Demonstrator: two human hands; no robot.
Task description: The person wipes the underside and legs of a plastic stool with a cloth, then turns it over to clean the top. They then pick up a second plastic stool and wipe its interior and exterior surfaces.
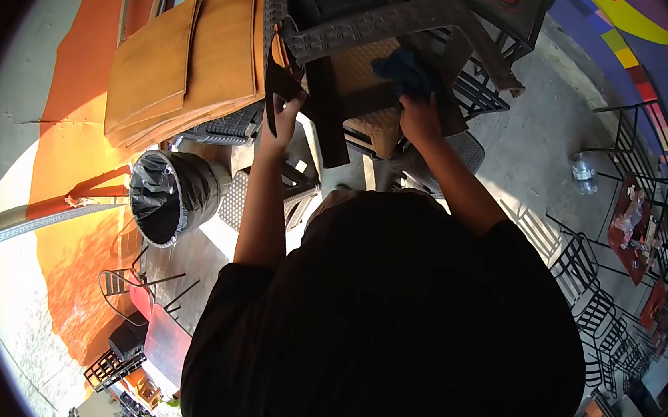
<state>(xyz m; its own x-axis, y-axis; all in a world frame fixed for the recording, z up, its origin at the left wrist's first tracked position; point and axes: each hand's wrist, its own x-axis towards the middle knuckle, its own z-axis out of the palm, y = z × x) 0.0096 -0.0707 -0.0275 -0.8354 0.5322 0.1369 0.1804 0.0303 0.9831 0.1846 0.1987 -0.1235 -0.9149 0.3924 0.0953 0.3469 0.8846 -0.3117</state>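
A grey woven plastic chair [384, 20] lies tipped over in front of me, its tan seat underside [367, 75] facing me. My left hand [283, 115] grips the dark edge of the chair near its left side. My right hand [417, 116] presses a blue cloth [405, 71] against the tan underside. Both arms reach up from my dark shirt, which fills the lower half of the view.
Tan wooden boards [192, 58] lean at the upper left. A bin lined with a black bag [171, 193] stands below them. A clear plastic bottle [584, 170] sits on the concrete floor at right, next to black metal-frame chairs [591, 290] and a red table [629, 229].
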